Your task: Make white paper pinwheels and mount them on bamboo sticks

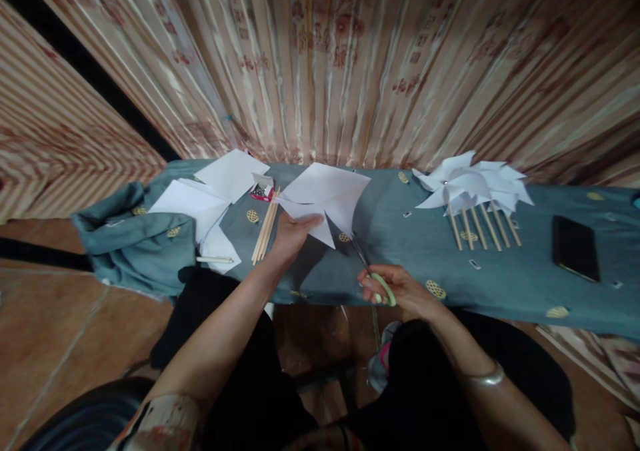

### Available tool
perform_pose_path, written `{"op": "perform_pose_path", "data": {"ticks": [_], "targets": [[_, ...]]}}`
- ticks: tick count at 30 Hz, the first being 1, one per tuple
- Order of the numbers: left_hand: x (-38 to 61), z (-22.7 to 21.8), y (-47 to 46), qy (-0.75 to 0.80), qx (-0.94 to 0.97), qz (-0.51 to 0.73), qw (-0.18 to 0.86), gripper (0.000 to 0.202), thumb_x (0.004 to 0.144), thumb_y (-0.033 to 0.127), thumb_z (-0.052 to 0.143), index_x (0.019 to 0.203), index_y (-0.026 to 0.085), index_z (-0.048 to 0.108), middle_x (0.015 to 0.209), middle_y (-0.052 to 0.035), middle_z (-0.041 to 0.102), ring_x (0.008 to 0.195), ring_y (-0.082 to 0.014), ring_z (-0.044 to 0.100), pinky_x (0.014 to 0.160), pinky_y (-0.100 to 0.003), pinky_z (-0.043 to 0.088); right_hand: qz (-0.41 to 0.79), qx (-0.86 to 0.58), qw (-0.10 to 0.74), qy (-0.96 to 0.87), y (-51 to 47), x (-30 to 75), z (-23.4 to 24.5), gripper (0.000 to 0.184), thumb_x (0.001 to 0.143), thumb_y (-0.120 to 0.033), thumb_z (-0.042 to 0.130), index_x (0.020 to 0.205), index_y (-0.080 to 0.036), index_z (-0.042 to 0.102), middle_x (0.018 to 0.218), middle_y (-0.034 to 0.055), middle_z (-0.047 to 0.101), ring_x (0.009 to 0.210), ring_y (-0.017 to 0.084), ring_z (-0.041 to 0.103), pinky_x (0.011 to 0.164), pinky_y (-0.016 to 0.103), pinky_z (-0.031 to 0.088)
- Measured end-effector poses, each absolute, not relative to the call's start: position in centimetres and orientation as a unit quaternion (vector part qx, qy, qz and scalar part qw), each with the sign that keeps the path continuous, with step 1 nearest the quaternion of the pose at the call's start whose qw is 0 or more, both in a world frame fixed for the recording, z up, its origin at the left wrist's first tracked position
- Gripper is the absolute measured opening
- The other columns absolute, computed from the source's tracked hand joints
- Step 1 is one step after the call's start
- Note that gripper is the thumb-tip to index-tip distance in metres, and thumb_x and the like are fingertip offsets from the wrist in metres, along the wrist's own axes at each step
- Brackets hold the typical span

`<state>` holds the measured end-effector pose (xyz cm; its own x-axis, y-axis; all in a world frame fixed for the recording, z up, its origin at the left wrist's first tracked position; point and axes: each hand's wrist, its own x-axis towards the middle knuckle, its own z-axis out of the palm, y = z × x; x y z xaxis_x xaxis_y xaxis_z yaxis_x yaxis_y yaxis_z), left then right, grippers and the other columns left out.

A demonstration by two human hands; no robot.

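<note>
My left hand (291,233) grips the near edge of a white paper square (327,194) and holds it just above the blue-grey cloth-covered table (410,258). My right hand (397,288) is closed round the green handles of a pair of scissors (367,269). The scissor blades point up and to the left, toward a cut corner of the paper. The sheet has slits running in from its corners.
Several finished white paper pinwheels on wooden sticks (475,194) lie at the right. A black phone (575,248) lies further right. Loose wooden sticks (266,228), a small box of pins (262,189) and white paper sheets (200,201) lie at the left. A curtain hangs behind.
</note>
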<state>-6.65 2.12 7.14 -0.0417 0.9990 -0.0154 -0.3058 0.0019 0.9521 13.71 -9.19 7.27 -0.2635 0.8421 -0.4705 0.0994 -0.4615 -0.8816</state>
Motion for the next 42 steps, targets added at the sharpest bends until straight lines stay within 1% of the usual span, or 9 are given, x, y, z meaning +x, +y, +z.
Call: {"op": "perform_pose_path", "data": {"ticks": [2, 6, 11, 15, 20, 25, 32, 39, 42], "targets": [[-6.8, 7.3, 2.1, 0.434, 0.41, 0.571, 0.564, 0.037, 0.048, 0.024, 0.082, 0.081, 0.015, 0.068, 0.086, -0.0067, 0.074, 0.087, -0.0242, 0.067, 0.083, -0.038, 0.053, 0.639, -0.558, 0.297, -0.438, -9.1, 15.0, 7.4, 0.046, 0.065, -0.06, 0.075, 0.078, -0.017, 0.066, 0.062, -0.0005, 0.066, 0.05, 0.009, 0.053, 0.048, 0.021, 0.039], [-6.6, 7.2, 1.6, 0.44, 0.421, 0.511, 0.607, 0.041, 0.042, 0.022, 0.084, 0.08, 0.014, 0.07, 0.081, -0.0061, 0.074, 0.077, -0.0224, 0.067, 0.077, -0.037, 0.054, 0.535, -0.62, 0.423, -0.387, -8.4, 17.1, 7.4, 0.052, 0.058, -0.063, 0.077, 0.078, -0.017, 0.066, 0.064, 0.0025, 0.068, 0.052, 0.011, 0.056, 0.048, 0.023, 0.041], [-5.7, 6.8, 0.1, 0.435, 0.451, 0.402, 0.667, 0.031, 0.041, 0.02, 0.082, 0.069, 0.015, 0.069, 0.07, -0.0036, 0.072, 0.063, -0.0183, 0.063, 0.066, -0.032, 0.052, 0.49, -0.612, 0.535, -0.315, -7.1, 18.2, 7.2, 0.053, 0.051, -0.06, 0.083, 0.08, -0.019, 0.067, 0.062, 0.0007, 0.066, 0.052, 0.013, 0.058, 0.048, 0.024, 0.043], [-5.2, 6.7, -1.2, 0.43, 0.474, 0.351, 0.683, 0.034, 0.043, 0.021, 0.083, 0.075, 0.016, 0.072, 0.076, -0.0045, 0.074, 0.071, -0.021, 0.066, 0.069, -0.032, 0.052, 0.54, -0.58, 0.547, -0.27, -6.5, 18.0, 7.5, 0.053, 0.051, -0.063, 0.082, 0.076, -0.018, 0.069, 0.063, -0.0005, 0.066, 0.053, 0.012, 0.056, 0.051, 0.025, 0.045], [-5.0, 6.5, -1.9, 0.415, 0.495, 0.29, 0.707, 0.034, 0.045, 0.023, 0.084, 0.077, 0.015, 0.074, 0.078, -0.0051, 0.075, 0.073, -0.0221, 0.068, 0.074, -0.034, 0.053, 0.587, -0.55, 0.519, -0.288, -6.1, 17.3, 7.5, 0.041, 0.046, -0.042, 0.089, 0.07, -0.017, 0.068, 0.06, -0.0027, 0.067, 0.053, 0.01, 0.057, 0.054, 0.023, 0.044], [-4.8, 6.5, -2.0, 0.445, 0.434, 0.273, 0.734, 0.034, 0.045, 0.027, 0.086, 0.074, 0.016, 0.074, 0.072, -0.0057, 0.075, 0.066, -0.0233, 0.068, 0.067, -0.034, 0.053, 0.633, -0.52, 0.506, -0.269, -5.9, 16.7, 7.5, 0.037, 0.043, -0.03, 0.089, 0.07, -0.015, 0.069, 0.061, -0.0011, 0.07, 0.051, 0.01, 0.058, 0.053, 0.022, 0.046], [-4.4, 7.7, -1.8, 0.341, 0.249, 0.346, 0.838, 0.046, 0.071, 0.057, 0.069, 0.094, 0.017, 0.07, 0.091, -0.0085, 0.075, 0.089, -0.0256, 0.069, 0.08, -0.036, 0.055, 0.575, -0.521, 0.61, -0.164, -4.5, 16.7, 7.0, 0.027, 0.048, -0.021, 0.085, 0.066, -0.016, 0.067, 0.059, -0.0017, 0.069, 0.05, 0.012, 0.059, 0.052, 0.024, 0.049], [-4.2, 6.0, -2.2, 0.314, 0.206, 0.382, 0.844, 0.025, 0.074, 0.034, 0.076, 0.089, 0.016, 0.066, 0.088, -0.0043, 0.072, 0.085, -0.0197, 0.068, 0.083, -0.037, 0.055, 0.553, -0.493, 0.664, -0.101, -3.1, 15.5, 5.4, 0.025, 0.048, -0.022, 0.084, 0.067, -0.016, 0.069, 0.063, -0.0003, 0.071, 0.055, 0.013, 0.06, 0.058, 0.025, 0.05], [-3.6, 6.2, -2.7, 0.338, 0.187, 0.397, 0.832, 0.025, 0.08, 0.03, 0.072, 0.101, 0.018, 0.065, 0.103, -0.0062, 0.072, 0.096, -0.0215, 0.067, 0.088, -0.038, 0.054, 0.56, -0.48, 0.665, -0.115, -2.9, 14.2, 4.9, 0.03, 0.046, -0.026, 0.086, 0.067, -0.015, 0.069, 0.063, -0.0005, 0.07, 0.055, 0.012, 0.059, 0.056, 0.024, 0.047]]}}
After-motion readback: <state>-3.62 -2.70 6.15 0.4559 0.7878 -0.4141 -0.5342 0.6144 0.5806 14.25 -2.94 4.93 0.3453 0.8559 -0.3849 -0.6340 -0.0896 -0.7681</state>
